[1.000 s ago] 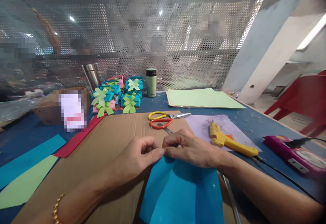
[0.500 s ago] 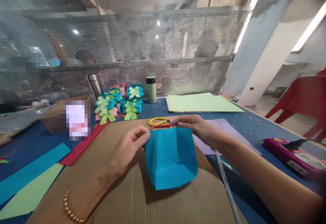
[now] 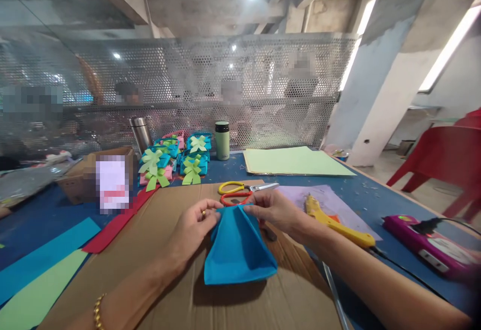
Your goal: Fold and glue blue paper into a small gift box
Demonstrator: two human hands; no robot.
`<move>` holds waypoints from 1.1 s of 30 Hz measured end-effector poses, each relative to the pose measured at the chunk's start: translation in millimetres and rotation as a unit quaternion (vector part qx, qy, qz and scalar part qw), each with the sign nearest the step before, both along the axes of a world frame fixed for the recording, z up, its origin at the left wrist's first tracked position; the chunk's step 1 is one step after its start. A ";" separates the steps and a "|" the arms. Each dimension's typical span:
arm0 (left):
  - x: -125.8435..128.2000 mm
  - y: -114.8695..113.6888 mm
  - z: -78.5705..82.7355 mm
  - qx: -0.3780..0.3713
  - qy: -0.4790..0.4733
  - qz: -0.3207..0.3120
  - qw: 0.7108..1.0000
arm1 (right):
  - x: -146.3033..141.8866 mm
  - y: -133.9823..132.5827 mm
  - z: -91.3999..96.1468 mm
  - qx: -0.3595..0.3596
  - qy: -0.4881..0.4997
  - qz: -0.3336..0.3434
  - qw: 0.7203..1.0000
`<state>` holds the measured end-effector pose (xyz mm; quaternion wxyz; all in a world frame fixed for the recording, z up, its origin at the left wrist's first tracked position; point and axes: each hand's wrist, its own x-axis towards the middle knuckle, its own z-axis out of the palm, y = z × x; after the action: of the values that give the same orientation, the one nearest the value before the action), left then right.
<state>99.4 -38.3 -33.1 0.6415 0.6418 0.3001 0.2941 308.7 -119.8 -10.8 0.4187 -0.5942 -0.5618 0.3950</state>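
Observation:
A blue paper bag (image 3: 238,250) stands on the brown cardboard sheet (image 3: 169,280), its sides creased inward and its top narrowed. Its upper left corner is pinched by my left hand (image 3: 199,222), which wears a ring. My right hand (image 3: 272,210) grips the upper right edge between thumb and fingers. Just beyond the bag lie scissors (image 3: 231,188) with yellow and red handles and their blades pointing right. Right of my right hand, a yellow glue gun (image 3: 334,226) rests partly on purple paper (image 3: 338,205), with my forearm crossing in front of it.
Several blue and pink bags with green bows (image 3: 193,169) stand at the back, near a green bottle (image 3: 222,142) and a steel flask (image 3: 140,134). Pale green sheets (image 3: 296,160) lie behind. A purple power strip (image 3: 421,247) is at right, a cardboard box (image 3: 77,180) at left.
My right hand has moved left and inward, so the bag's open top has narrowed and its sides have folded in. The glue gun and scissor blades have come into view.

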 end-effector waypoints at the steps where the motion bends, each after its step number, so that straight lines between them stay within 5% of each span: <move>1: -0.1 -1.2 1.5 -0.003 0.004 -0.020 1.000 | -1.8 0.0 -2.0 -0.003 -0.009 -0.006 1.000; 7: -2.2 -9.5 13.9 0.000 0.046 -0.055 0.997 | -11.9 -0.9 -4.4 0.028 -0.061 0.010 0.998; 15: -1.4 -15.6 6.7 -0.003 0.052 -0.084 0.995 | -18.7 -3.8 -12.5 0.063 -0.105 0.053 0.991; 23: -1.2 -15.4 13.9 0.100 0.082 -0.096 0.987 | -35.0 -15.5 -6.2 0.097 -0.233 0.020 0.967; 33: -4.2 -10.2 13.1 0.085 0.077 -0.044 0.992 | -23.3 -6.0 -1.3 0.011 -0.030 0.063 0.997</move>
<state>95.2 -48.5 -20.0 0.5720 0.7272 0.2939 0.2401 285.4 -125.8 -12.1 0.3822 -0.5647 -0.6147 0.3964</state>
